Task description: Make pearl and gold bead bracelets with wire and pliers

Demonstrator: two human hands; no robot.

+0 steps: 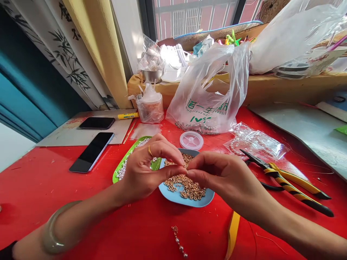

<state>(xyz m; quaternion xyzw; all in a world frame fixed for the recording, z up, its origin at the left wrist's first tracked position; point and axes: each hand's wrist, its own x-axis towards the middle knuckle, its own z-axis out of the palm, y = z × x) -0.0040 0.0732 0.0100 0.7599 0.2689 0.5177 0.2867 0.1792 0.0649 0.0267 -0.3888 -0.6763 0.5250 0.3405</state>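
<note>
1. Closest to me on the red desk [121,227]: a short beaded chain [177,242], with a yellow strip [233,231] off to its right.
2. Left hand [145,169], gold ring on, has thumb and index fingertips pressed together. Right hand [226,173] does the same, the tips basically meeting. Whatever's pinched there is too tiny to make out.
3. Right under the fingers, the gold beads [189,187] are piled in a blue tray [187,203].
4. Just left of that, partly behind the left hand, a green tray [115,178] of white beads [122,171]. Pliers [276,175] lie over on the right.
5. Past the trays, a clear round lid [191,140], then a printed plastic bag [206,104] standing behind it.
</note>
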